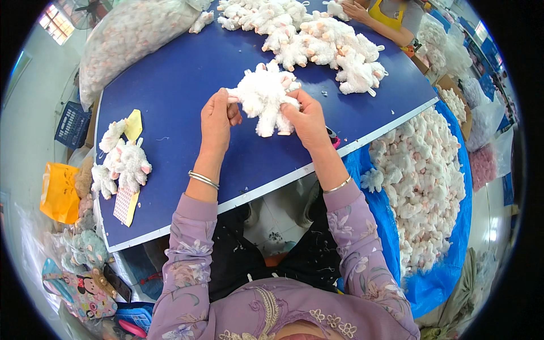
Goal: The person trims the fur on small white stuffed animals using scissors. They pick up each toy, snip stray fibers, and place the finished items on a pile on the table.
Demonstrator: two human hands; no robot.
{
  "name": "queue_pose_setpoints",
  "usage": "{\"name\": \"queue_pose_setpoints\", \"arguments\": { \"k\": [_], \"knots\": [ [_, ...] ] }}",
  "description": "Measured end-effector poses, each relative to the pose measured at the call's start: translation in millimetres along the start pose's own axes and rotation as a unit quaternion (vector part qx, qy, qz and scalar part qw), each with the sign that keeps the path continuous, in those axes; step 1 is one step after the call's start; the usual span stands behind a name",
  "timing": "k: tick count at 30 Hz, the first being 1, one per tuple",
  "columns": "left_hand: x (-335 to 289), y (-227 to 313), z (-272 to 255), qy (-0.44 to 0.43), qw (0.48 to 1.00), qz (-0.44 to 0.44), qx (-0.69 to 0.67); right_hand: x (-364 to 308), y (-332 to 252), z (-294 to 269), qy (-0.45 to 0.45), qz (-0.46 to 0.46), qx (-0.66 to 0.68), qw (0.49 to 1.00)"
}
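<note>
From my remote seat I look down first on the nearest part: my two forearms in lilac flowered sleeves come up from the near edge, each with a thin bangle at the wrist. A little farther, over the blue table [187, 85], my left hand [217, 120] is closed, its fingertips pinching one limb of the white plush toy [265, 97], and my right hand [307, 118] is closed on the other side of the same toy, thumb on top. The toy is held just above the table surface, between both hands, near the middle of the table, with its pink-tipped legs pointing in many directions. I judge that this piece is in the middle of its handling, not yet finished and not yet put down. On the near left of the table lies a small group of plush toys [126, 164], only a few, beside a yellow card [134, 124] and a perforated card [123, 205]; I think these may be pieces already done, but I cannot tell this for sure. On the right, below the table edge, a blue sheet [436, 277] holds a very large heap of toys [422, 175]. At the far side a long pile of toys [317, 39] covers the table, and another person's hand [356, 11] works there. At the far left lies a full clear bag [130, 39]. Against so few pieces set aside, much work seems left.
</note>
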State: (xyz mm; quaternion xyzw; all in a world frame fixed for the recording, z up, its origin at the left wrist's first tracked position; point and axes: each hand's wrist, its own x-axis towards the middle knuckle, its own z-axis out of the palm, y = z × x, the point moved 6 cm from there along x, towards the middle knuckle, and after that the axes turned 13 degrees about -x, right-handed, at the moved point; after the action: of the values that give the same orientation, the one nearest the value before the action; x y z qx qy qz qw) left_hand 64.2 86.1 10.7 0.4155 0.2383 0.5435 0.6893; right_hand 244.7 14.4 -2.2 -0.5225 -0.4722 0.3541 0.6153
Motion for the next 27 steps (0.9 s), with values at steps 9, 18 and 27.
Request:
{"name": "queue_pose_setpoints", "arguments": {
  "k": [9, 18, 27],
  "knots": [
    [0, -11, -6, 0.084, 0.995, -0.045, 0.001, 2, 3, 9, -0.02, 0.083, 0.084, 0.993],
    [3, -13, -8, 0.048, 0.997, -0.039, -0.038, 6, -85, -90, 0.1, -0.199, 0.289, 0.931],
    [6, -21, -8, 0.025, 0.995, -0.02, 0.099, 27, -51, -66, 0.105, -0.092, -0.31, 0.941]
  ]
}}
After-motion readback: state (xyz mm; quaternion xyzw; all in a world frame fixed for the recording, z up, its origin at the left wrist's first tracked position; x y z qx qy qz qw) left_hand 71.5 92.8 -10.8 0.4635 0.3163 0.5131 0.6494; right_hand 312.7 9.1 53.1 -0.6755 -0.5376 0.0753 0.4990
